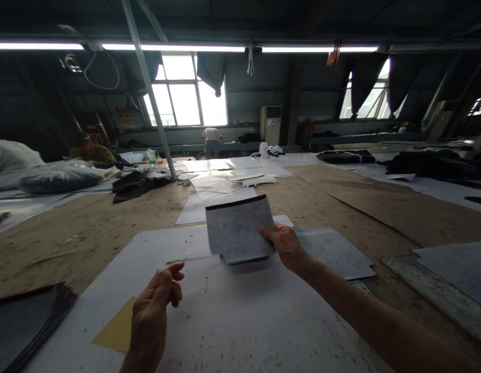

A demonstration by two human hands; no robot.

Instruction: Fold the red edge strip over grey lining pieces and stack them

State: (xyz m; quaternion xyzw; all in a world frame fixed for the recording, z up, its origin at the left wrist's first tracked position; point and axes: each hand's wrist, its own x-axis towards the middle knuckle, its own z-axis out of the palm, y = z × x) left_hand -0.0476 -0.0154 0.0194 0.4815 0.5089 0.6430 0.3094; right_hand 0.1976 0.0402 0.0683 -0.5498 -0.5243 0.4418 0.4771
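Note:
My right hand (287, 243) is closed on the right side of a grey panel (238, 228) with a dark red upper edge, held up above a large white sheet (232, 321). Part of another dark-edged layer shows under it. My left hand (157, 300) is raised over the sheet to the left, fingers curled but apart, with nothing visible in them. A thin tool or strip (189, 259) lies between the hands; whether it touches the left fingertips is unclear. Beside my left hand lies a yellow piece (116, 326). Grey pieces (333, 251) lie beyond my right forearm.
A stack of dark-edged grey panels (26, 321) sits at the lower left. At the right is a grey slab (438, 290) with a light sheet on it. Plastic-wrapped bundles (61, 176), dark cloth (139, 184) and a metal post (150, 93) stand farther back. A person (212, 140) bends over at the far side.

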